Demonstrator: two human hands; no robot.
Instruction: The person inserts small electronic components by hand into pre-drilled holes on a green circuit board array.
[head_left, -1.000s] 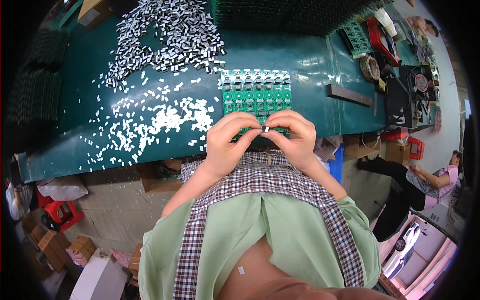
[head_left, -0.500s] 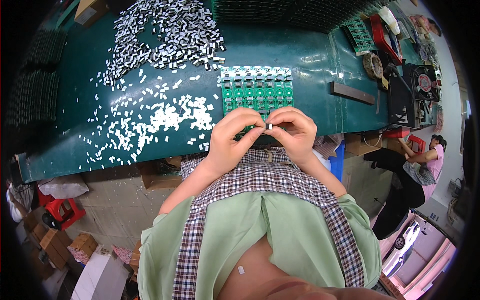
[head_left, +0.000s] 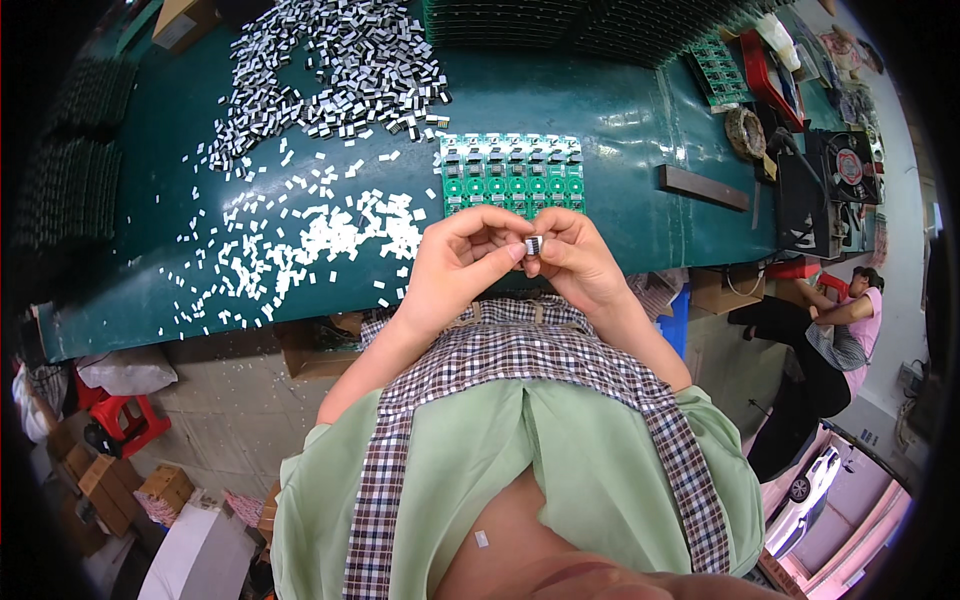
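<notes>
Between my fingertips is a small black-and-white electronic component [head_left: 534, 245], its striped side showing. My left hand [head_left: 455, 268] pinches it from the left with thumb and fingers. From the other side my right hand [head_left: 585, 265] is closed on the same piece. Just beyond my hands lies a green circuit board panel [head_left: 513, 186] with rows of parts on it; my fingers overlap its near edge. To the left, small white pieces [head_left: 350, 235] are scattered in a loose heap. Behind them is a big pile of black-and-white components [head_left: 340, 75].
The green tabletop [head_left: 620, 150] carries a dark bar [head_left: 703, 187] on the right. Racks of boards [head_left: 570, 20] stand at the back, more at far left. A fan [head_left: 850, 165] and red tray [head_left: 770, 75] are far right. Another person [head_left: 850, 320] sits beyond.
The component has turned in my fingers: a plain white side showed before, a striped side shows now. Both hands have shifted slightly up and left.
</notes>
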